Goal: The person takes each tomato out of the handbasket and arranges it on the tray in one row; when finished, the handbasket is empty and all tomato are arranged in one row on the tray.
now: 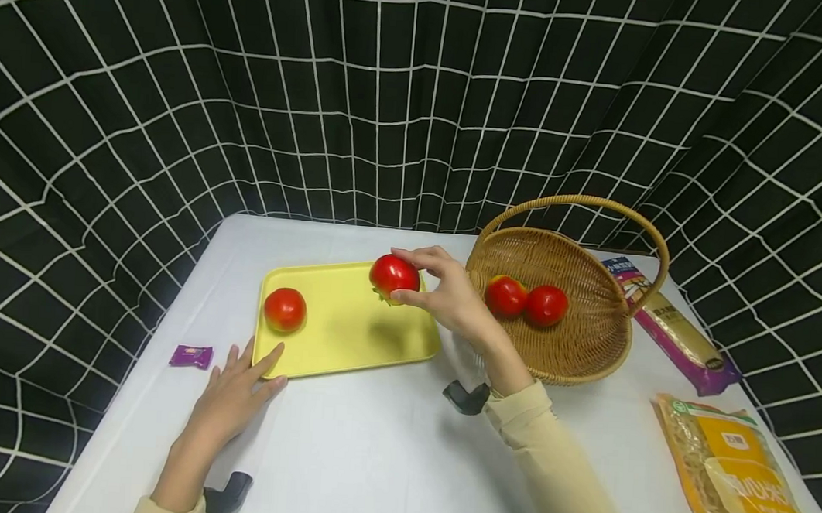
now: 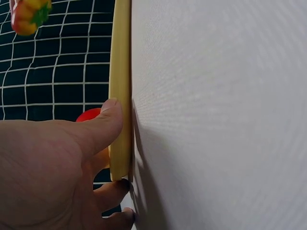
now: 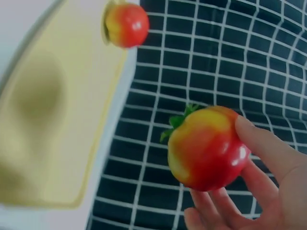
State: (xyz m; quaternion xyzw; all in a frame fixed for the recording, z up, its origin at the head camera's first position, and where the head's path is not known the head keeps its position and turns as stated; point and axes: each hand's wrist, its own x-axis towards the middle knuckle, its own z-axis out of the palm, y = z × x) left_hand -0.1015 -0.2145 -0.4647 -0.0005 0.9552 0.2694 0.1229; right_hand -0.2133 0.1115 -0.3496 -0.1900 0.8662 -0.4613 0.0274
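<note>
My right hand (image 1: 454, 297) pinches a red tomato (image 1: 392, 276) between thumb and fingers, above the right end of a yellow tray (image 1: 340, 346). In the right wrist view the held tomato (image 3: 206, 151) shows yellow patches and a green leafy top tilted to the upper left. Another tomato (image 1: 285, 309) sits at the tray's left end. At the tray's front left corner rests my left hand (image 1: 227, 402), fingers spread. The left wrist view has its thumb (image 2: 108, 122) against the tray's side (image 2: 121, 81), with other fingers around the corner.
Right of the tray stands a wicker basket (image 1: 587, 347) with a tall arched handle, two tomatoes (image 1: 546, 305) inside. Beyond it lies a purple and gold packet (image 1: 679, 329). A yellow bag (image 1: 741, 475) is at the front right, a small purple wrapped piece (image 1: 192, 356) at the left.
</note>
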